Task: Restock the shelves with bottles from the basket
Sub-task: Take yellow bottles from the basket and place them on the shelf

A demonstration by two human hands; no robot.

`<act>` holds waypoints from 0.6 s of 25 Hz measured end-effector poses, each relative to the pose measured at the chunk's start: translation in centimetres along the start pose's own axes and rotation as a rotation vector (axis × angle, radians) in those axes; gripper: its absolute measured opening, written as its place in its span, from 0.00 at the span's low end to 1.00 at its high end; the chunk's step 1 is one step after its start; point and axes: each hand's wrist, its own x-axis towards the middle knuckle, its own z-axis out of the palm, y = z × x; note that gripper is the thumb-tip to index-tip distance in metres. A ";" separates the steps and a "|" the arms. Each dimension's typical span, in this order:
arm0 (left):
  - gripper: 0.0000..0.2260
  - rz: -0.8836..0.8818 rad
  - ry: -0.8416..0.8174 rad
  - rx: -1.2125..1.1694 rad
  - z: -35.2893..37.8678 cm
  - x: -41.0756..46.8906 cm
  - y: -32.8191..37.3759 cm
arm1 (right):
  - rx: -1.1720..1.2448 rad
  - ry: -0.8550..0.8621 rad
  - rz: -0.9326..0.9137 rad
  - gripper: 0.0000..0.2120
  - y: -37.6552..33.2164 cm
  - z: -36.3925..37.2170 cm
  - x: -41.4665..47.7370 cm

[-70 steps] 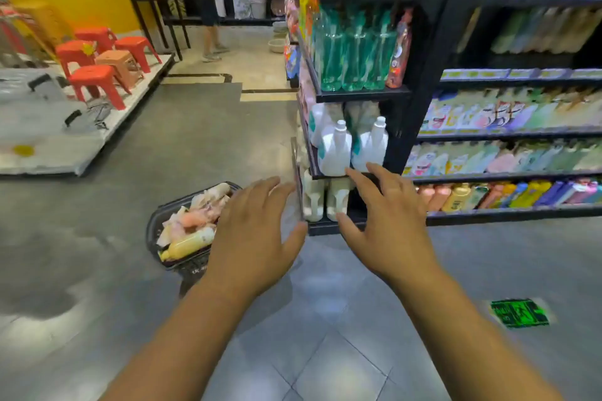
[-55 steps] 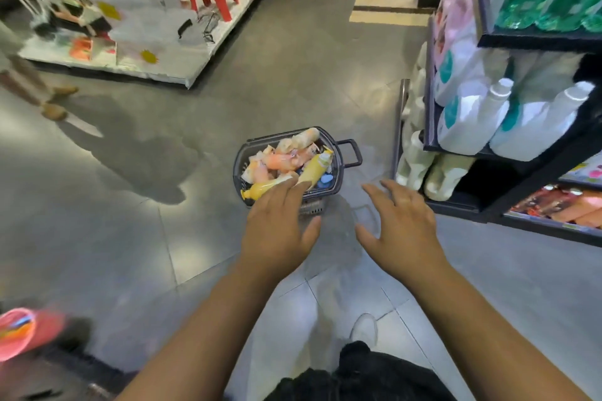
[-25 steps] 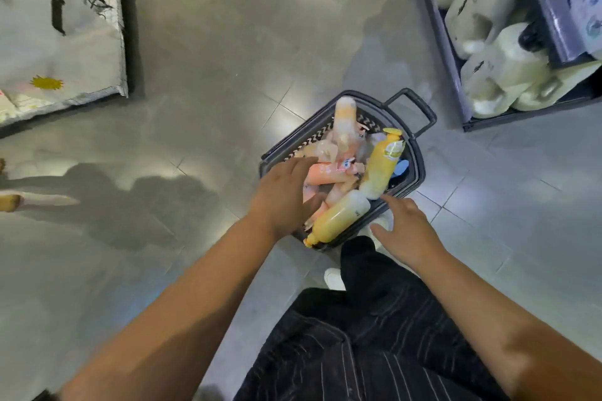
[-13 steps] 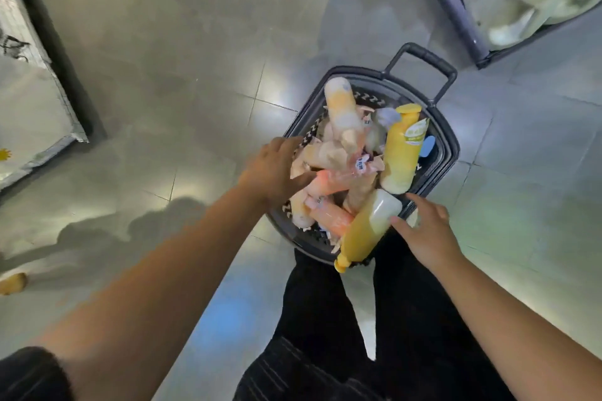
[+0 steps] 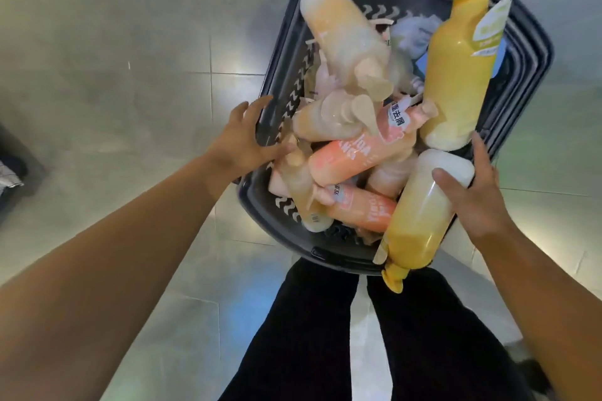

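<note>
A dark plastic basket (image 5: 280,49) stands on the floor right below me, heaped with several bottles. Among them are a pale peach pump bottle (image 5: 338,29), an orange bottle (image 5: 351,153) and a tall yellow bottle (image 5: 456,75) leaning on the right wall. A second yellow bottle (image 5: 420,221) lies over the near rim, cap toward me. My right hand (image 5: 475,192) clasps its pale upper end, thumb on top and fingers behind it. My left hand (image 5: 241,137) hovers at the basket's left rim with fingers spread, thumb near the bottles.
Glossy grey floor tiles (image 5: 130,42) surround the basket. My legs in black trousers (image 5: 325,335) stand just behind its near rim. A dark object (image 5: 9,166) shows at the left edge. The basket's handle pokes out at the top right.
I have bent in closer, so the basket fills the view. My right hand has slid from beside the lying yellow bottle onto its end. My left hand has moved back to the rim.
</note>
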 end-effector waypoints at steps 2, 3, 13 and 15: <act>0.46 0.056 -0.027 -0.126 0.5 1.5 0.0 | 0.058 0.019 -0.049 0.42 0.6 -0.2 1.1; 0.47 0.079 -0.019 -0.173 0.6 2.4 0.1 | 0.061 0.036 -0.072 0.44 0.6 -0.3 1.7; 0.43 0.074 0.042 -0.227 0.2 4.1 2.9 | -0.016 -0.004 -0.167 0.43 0.1 -1.6 3.3; 0.39 0.049 0.079 -0.251 0.1 3.5 3.3 | 0.010 0.022 -0.146 0.44 0.2 -1.3 3.1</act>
